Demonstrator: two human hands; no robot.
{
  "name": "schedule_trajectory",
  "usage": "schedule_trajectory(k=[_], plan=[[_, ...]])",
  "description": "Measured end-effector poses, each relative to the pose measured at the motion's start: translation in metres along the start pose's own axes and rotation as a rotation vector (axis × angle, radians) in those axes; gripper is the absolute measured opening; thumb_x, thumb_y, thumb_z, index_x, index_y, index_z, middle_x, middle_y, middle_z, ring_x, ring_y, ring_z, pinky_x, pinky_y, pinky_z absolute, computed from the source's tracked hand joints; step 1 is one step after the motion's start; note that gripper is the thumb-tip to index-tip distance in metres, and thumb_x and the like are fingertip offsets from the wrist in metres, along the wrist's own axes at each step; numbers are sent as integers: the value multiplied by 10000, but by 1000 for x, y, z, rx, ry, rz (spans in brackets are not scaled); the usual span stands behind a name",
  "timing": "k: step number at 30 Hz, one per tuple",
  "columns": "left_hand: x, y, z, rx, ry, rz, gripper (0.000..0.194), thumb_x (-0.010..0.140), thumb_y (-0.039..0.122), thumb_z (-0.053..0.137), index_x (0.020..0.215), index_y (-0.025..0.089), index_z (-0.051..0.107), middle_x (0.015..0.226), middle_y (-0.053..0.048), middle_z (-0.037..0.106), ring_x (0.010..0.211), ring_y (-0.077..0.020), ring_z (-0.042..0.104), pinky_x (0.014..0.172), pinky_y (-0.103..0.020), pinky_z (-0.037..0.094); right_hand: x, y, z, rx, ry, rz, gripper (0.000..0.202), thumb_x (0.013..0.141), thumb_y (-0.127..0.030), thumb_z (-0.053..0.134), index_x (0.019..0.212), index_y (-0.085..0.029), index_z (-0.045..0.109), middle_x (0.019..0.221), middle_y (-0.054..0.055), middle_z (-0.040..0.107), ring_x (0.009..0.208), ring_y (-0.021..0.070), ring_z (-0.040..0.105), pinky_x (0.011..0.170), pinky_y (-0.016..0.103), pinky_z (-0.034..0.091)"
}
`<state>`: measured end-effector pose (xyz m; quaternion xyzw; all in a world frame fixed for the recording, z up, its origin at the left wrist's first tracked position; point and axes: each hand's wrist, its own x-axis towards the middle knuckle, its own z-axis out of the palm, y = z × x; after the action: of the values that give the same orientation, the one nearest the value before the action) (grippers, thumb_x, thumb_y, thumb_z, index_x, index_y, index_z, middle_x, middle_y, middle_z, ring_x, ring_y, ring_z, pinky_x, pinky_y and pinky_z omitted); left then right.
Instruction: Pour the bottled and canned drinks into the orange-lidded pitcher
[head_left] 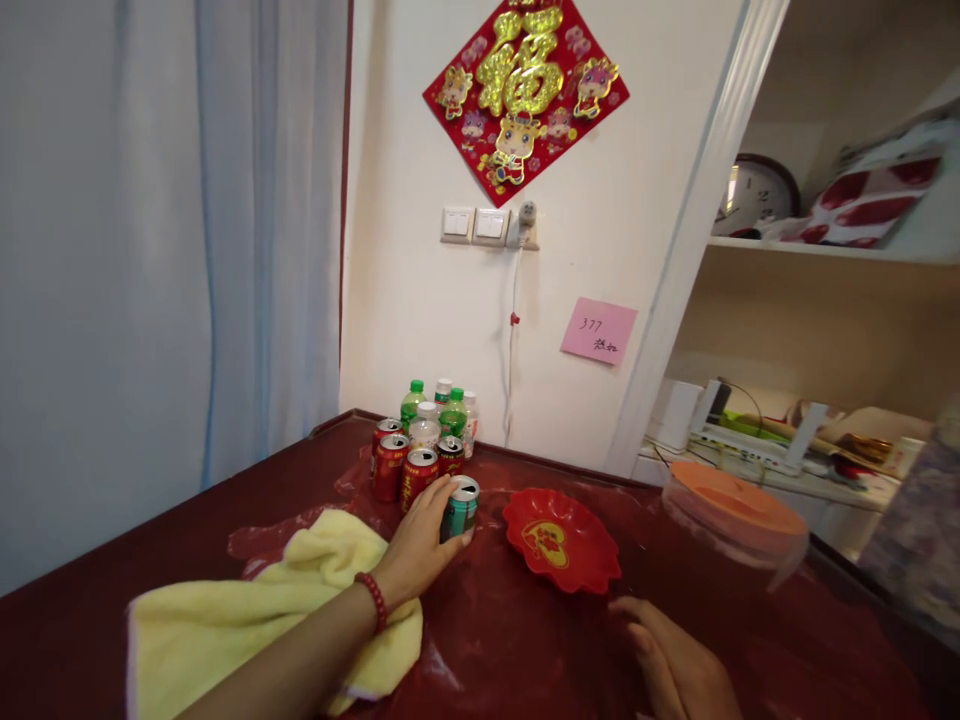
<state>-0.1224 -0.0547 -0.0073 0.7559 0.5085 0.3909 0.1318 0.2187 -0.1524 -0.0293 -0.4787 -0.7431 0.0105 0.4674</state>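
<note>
The left hand (420, 540) is curved about the left side of a teal can (465, 515), with the thumb set apart from the fingers; whether the can is firmly gripped cannot be told. The can is stood upright on the dark red tabletop (480, 640), at the near right of the grouped drinks. A red bead bracelet (373, 602) is worn on the left wrist. The right hand (679, 655) is partly cut off by the lower edge of the view; whether its fingers are spread or pressed together cannot be told. Just beyond it, a red plate (592, 560) with a scalloped rim and a yellow heart motif is placed to the right of the teal can. Beneath the left forearm, a yellow cloth (225, 625) is spread in folds. Beyond the left hand, red cans (390, 468) and a dark can (451, 455) are clustered, backed by bottles (424, 428) with green and white caps. At the far right of the plate, an orange-topped container (739, 505) is seen. On the wall behind, a pink note (599, 331) is mounted below a red diamond-shaped decoration (480, 140).
</note>
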Motion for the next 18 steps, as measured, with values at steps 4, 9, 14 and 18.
schedule_trajectory(k=[4,9,14,18], plan=[[0,-4,3,22,2,23,689,822,251,713,1479,227,506,1642,-152,424,1527,-325,399,1269,-545,316,-1,-12,2,25,39,60,440,1053,-571,418,1003,-278,743,946,39,794,838,213,767,717,272,574],[2,-15,8,58,26,66,681,827,260,721,1474,238,509,1642,-141,426,1520,-327,410,1264,-528,331,0,-15,3,15,29,27,368,1059,-518,435,1024,-294,725,942,10,785,822,200,753,711,265,557],[3,-22,12,76,20,91,665,845,265,704,1476,233,498,1655,-145,400,1527,-322,395,1267,-534,323,2,-9,2,-7,14,-45,324,1063,-466,444,1049,-298,721,946,5,788,807,187,756,702,251,558],[3,-17,9,79,2,91,673,850,266,696,1488,218,485,1654,-157,396,1526,-326,391,1268,-545,317,2,-12,1,-4,-3,18,362,1067,-497,428,1049,-292,725,983,23,789,849,199,753,742,278,557]])
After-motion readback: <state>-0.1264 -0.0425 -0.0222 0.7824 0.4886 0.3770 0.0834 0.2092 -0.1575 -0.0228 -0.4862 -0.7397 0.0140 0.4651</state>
